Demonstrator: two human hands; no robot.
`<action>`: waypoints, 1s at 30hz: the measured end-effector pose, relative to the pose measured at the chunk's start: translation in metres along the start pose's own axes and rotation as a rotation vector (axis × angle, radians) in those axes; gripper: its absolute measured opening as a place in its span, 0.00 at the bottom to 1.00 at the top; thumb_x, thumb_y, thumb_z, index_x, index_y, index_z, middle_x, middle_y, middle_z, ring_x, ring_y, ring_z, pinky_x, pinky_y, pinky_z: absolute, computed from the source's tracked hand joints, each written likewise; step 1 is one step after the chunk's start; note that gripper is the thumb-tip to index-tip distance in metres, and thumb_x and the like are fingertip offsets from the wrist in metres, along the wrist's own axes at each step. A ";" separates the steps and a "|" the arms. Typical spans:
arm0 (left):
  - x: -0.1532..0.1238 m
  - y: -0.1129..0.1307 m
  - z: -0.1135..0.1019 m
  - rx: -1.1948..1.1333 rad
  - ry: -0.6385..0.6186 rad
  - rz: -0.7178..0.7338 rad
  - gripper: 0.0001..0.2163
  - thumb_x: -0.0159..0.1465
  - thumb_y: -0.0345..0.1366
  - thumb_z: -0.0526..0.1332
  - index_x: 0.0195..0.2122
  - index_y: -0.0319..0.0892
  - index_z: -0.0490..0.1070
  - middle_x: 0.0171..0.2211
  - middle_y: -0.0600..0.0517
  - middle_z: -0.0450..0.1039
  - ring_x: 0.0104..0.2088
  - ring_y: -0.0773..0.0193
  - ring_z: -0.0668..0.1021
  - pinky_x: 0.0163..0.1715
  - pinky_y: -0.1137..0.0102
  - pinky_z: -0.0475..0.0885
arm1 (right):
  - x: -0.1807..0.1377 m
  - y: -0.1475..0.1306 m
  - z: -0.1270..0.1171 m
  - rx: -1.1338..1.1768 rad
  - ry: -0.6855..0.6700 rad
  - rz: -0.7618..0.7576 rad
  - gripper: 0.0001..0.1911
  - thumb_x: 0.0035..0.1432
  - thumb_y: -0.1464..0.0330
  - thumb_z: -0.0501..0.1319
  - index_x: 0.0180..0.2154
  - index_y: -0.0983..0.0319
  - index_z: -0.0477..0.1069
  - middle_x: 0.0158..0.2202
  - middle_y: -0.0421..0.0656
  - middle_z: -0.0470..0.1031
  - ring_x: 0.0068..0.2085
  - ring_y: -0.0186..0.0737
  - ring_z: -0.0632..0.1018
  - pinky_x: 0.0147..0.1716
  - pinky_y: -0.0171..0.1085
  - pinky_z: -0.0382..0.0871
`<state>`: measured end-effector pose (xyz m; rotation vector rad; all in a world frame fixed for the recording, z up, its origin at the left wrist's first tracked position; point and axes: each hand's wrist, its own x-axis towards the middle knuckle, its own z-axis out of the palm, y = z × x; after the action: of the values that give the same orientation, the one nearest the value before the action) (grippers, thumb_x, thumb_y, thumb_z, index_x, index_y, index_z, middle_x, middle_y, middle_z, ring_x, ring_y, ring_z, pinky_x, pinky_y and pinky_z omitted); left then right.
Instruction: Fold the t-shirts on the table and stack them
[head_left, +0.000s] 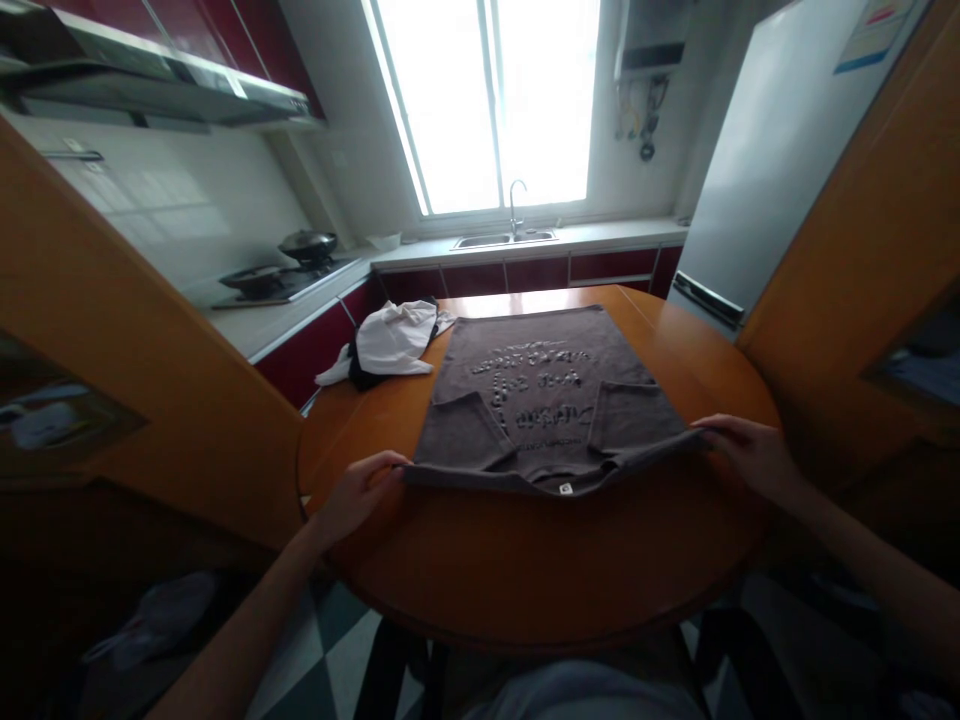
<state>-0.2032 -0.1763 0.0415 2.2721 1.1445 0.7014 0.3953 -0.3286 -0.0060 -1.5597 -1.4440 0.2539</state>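
A dark grey-brown T-shirt (540,400) with raised dark lettering lies spread on the round wooden table (540,580), its neckline and small white label toward me. Both sleeves are laid inward over the lettered side. At the shirt's near left corner, my left hand (364,495) pinches the cloth between thumb and fingers. My right hand (750,455) grips the near right corner, and that edge looks slightly lifted. Between my hands the near edge runs fairly taut and sags a little at the collar.
A heap of white and black clothes (394,340) rests at the table's far left edge. Beyond the table are a counter with a sink (506,239), a stove with a lidded pan (307,245) and a fridge (780,150). Wooden door frames flank the table.
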 end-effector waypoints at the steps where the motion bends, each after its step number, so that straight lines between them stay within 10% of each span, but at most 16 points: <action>1: 0.008 0.000 -0.002 -0.014 0.016 -0.004 0.20 0.67 0.54 0.59 0.38 0.42 0.78 0.36 0.49 0.80 0.38 0.58 0.80 0.41 0.68 0.75 | 0.009 -0.001 0.001 0.010 0.016 0.009 0.20 0.57 0.48 0.65 0.37 0.57 0.81 0.37 0.45 0.84 0.38 0.49 0.83 0.40 0.46 0.79; 11: 0.105 -0.036 -0.010 -0.116 0.274 -0.137 0.30 0.55 0.63 0.64 0.39 0.38 0.80 0.37 0.46 0.82 0.38 0.54 0.80 0.39 0.66 0.75 | 0.106 0.005 0.024 0.099 0.131 0.117 0.19 0.53 0.52 0.67 0.37 0.61 0.80 0.37 0.48 0.83 0.37 0.47 0.82 0.38 0.42 0.77; 19: 0.155 -0.081 0.018 -0.045 0.128 -0.208 0.25 0.52 0.59 0.66 0.34 0.40 0.82 0.36 0.45 0.83 0.38 0.51 0.82 0.39 0.65 0.75 | 0.148 0.042 0.070 0.121 0.081 0.379 0.08 0.46 0.66 0.71 0.29 0.63 0.80 0.29 0.45 0.82 0.30 0.41 0.79 0.31 0.36 0.73; 30: 0.208 -0.087 -0.006 -0.070 0.346 -0.165 0.25 0.56 0.57 0.65 0.41 0.38 0.82 0.39 0.45 0.83 0.41 0.53 0.81 0.42 0.66 0.73 | 0.205 0.042 0.056 0.163 0.121 0.359 0.09 0.49 0.66 0.72 0.33 0.63 0.81 0.33 0.47 0.83 0.32 0.40 0.80 0.32 0.35 0.74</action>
<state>-0.1500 0.0424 0.0373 2.0190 1.4212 1.0782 0.4406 -0.1189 0.0232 -1.6624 -1.0181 0.4680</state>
